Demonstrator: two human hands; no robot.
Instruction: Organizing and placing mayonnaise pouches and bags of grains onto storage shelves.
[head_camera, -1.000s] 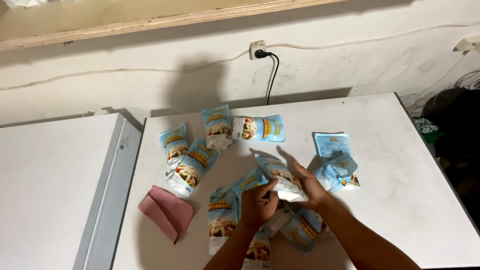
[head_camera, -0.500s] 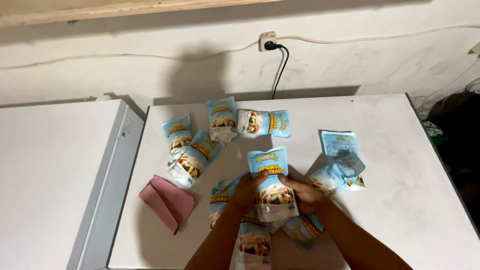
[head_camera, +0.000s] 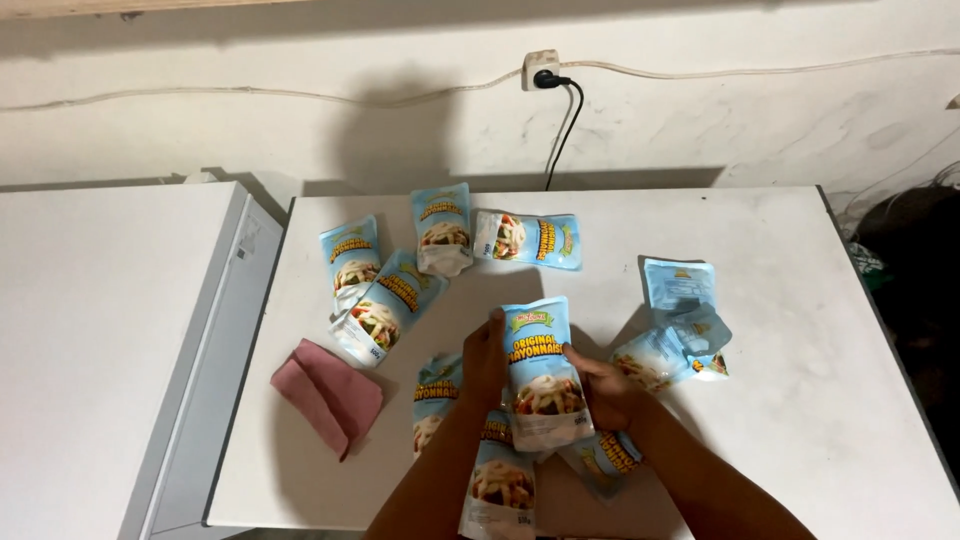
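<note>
Both hands, left hand and right hand, clamp fingers on an upright blue sauce pouch, label facing up, above the white table; more pouches lie scattered, seemingly unsorted, beside a pink cloth.

Dim, soft light; head shadow on wall; slightly blurry.
</note>
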